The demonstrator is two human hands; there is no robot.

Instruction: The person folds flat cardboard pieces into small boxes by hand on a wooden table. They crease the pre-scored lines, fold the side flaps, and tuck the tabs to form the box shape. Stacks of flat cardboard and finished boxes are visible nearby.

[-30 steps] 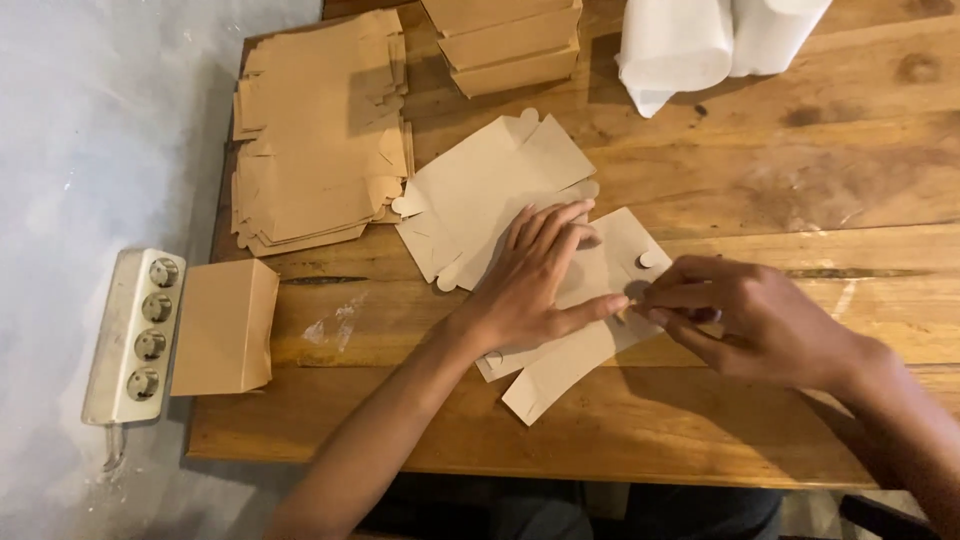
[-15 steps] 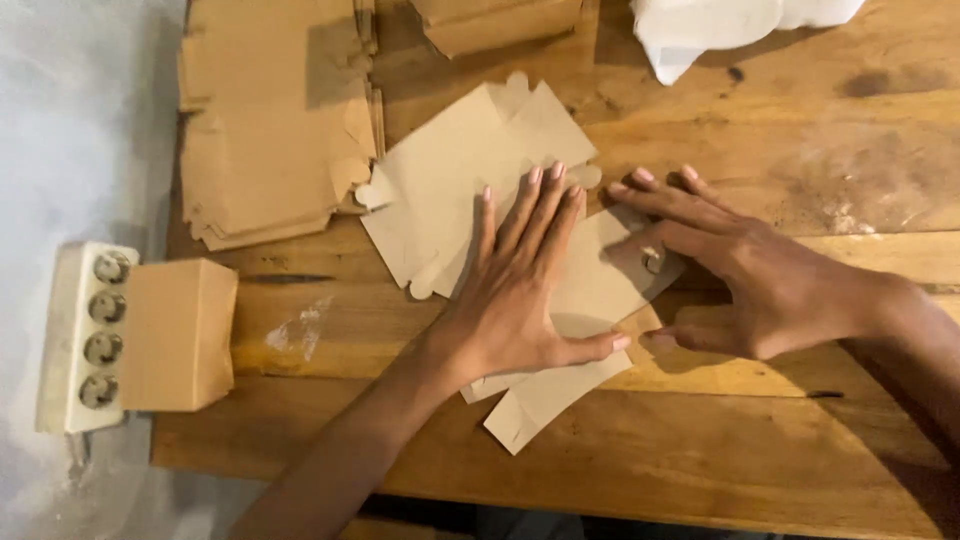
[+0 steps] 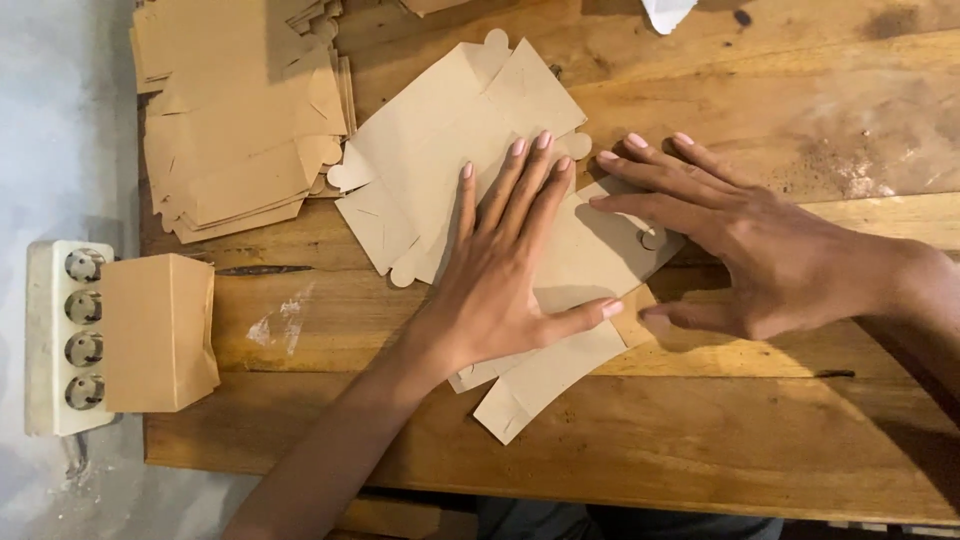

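Observation:
A flat brown cardboard box blank (image 3: 590, 262) lies on the wooden table (image 3: 700, 440). My left hand (image 3: 505, 265) rests flat on it, palm down, fingers spread and pointing away from me. My right hand (image 3: 735, 245) lies flat on the blank's right part, fingers pointing left, thumb near the left thumb. Under the blank's far side lies another flat blank (image 3: 440, 150) with rounded tabs.
A stack of flat brown blanks (image 3: 235, 125) sits at the table's far left. A folded brown box (image 3: 158, 332) stands at the left edge beside a white power strip (image 3: 62, 335). A white object (image 3: 668, 12) shows at the top edge.
Both hands went from pinching the blank's right end to lying flat on it. The view has drawn closer to the table.

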